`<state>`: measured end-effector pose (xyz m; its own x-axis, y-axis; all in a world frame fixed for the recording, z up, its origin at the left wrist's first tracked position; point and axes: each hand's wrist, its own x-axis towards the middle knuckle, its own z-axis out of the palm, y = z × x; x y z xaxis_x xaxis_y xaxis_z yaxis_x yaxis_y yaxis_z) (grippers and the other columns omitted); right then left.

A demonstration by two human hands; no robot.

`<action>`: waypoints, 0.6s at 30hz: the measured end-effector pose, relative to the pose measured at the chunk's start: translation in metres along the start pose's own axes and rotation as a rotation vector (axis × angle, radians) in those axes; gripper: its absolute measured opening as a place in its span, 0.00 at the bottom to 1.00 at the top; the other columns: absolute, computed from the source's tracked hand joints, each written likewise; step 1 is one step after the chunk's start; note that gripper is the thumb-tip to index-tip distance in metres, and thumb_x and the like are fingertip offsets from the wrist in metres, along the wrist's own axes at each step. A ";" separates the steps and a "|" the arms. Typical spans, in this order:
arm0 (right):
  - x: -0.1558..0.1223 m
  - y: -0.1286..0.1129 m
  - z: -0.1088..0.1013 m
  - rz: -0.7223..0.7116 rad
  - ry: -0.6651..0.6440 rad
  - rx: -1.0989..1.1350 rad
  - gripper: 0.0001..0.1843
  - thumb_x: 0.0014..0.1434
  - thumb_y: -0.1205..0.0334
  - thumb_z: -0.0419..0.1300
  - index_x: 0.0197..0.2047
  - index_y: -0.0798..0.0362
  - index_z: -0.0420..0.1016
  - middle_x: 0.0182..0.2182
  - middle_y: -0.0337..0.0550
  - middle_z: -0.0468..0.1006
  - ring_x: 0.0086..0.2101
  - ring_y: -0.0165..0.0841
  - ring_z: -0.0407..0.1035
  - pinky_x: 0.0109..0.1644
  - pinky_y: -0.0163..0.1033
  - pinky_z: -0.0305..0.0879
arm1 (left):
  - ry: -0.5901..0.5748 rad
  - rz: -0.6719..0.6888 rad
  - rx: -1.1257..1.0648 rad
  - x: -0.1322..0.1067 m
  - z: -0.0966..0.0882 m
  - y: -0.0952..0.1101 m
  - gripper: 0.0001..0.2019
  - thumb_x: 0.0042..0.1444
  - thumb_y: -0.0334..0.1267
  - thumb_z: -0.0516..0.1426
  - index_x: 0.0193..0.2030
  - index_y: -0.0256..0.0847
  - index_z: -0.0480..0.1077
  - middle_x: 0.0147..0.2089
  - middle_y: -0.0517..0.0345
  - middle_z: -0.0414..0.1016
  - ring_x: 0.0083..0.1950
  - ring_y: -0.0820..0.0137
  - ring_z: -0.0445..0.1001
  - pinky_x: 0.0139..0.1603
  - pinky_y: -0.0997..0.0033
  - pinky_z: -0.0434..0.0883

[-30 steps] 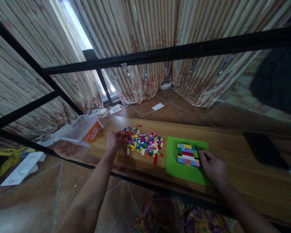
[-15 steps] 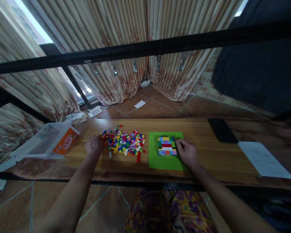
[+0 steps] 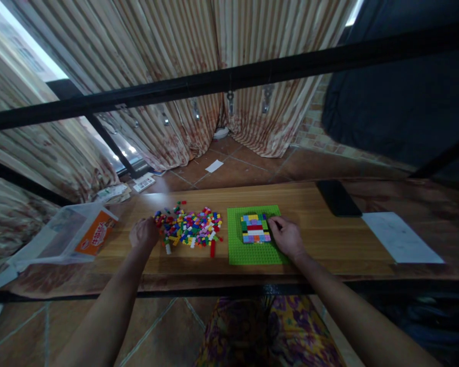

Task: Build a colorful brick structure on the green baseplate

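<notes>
A loose pile of small coloured toy bricks point(image 3: 193, 227) is spread over the wooden board. My left hand point(image 3: 144, 233) rests at the pile's left edge, fingers curled down among the red bricks; whatever they may hold is hidden. To the right lies a green studded baseplate point(image 3: 235, 255), bearing a flat block of joined bricks point(image 3: 255, 228) in yellow, blue, red, white and purple rows. Against the right side of that block, my right hand point(image 3: 286, 237) has its thumb and fingers pinched together. Whether a brick sits between those fingertips cannot be made out.
A clear plastic box point(image 3: 67, 234) with an orange label stands at the left end. At the right are a black phone-like slab point(image 3: 338, 198) and a white paper sheet point(image 3: 401, 237). A dark metal bar point(image 3: 214, 81) crosses beyond the wooden board point(image 3: 306, 204).
The whole view has shifted and tilted slightly. Both hands stay in about the same places, the left by the pile and the right beside the joined bricks.
</notes>
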<state>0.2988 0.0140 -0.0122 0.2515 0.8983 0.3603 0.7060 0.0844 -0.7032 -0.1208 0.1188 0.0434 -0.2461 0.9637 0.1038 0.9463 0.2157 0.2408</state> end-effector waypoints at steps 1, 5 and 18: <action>0.000 0.000 0.000 0.003 0.000 0.003 0.18 0.63 0.53 0.50 0.32 0.51 0.77 0.32 0.47 0.79 0.34 0.39 0.73 0.42 0.40 0.66 | 0.001 -0.013 0.029 -0.004 -0.003 0.008 0.10 0.53 0.37 0.54 0.32 0.38 0.76 0.37 0.39 0.76 0.46 0.48 0.74 0.46 0.53 0.69; 0.001 0.000 0.000 0.009 -0.010 0.009 0.17 0.63 0.53 0.50 0.32 0.51 0.77 0.32 0.47 0.80 0.34 0.38 0.73 0.42 0.41 0.66 | -0.055 0.089 -0.317 -0.034 -0.005 0.059 0.12 0.52 0.41 0.55 0.36 0.38 0.76 0.31 0.53 0.77 0.37 0.64 0.74 0.37 0.71 0.68; 0.002 0.001 0.000 0.007 -0.013 0.014 0.17 0.63 0.53 0.50 0.31 0.50 0.76 0.31 0.46 0.79 0.33 0.38 0.73 0.40 0.40 0.66 | -0.324 0.180 -0.948 -0.087 0.064 0.199 0.08 0.50 0.36 0.57 0.30 0.37 0.78 0.26 0.60 0.75 0.30 0.73 0.71 0.33 0.75 0.66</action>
<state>0.3001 0.0155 -0.0124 0.2475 0.9044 0.3475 0.6952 0.0841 -0.7139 0.1026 0.0882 0.0202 0.0856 0.9962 -0.0186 0.3736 -0.0148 0.9275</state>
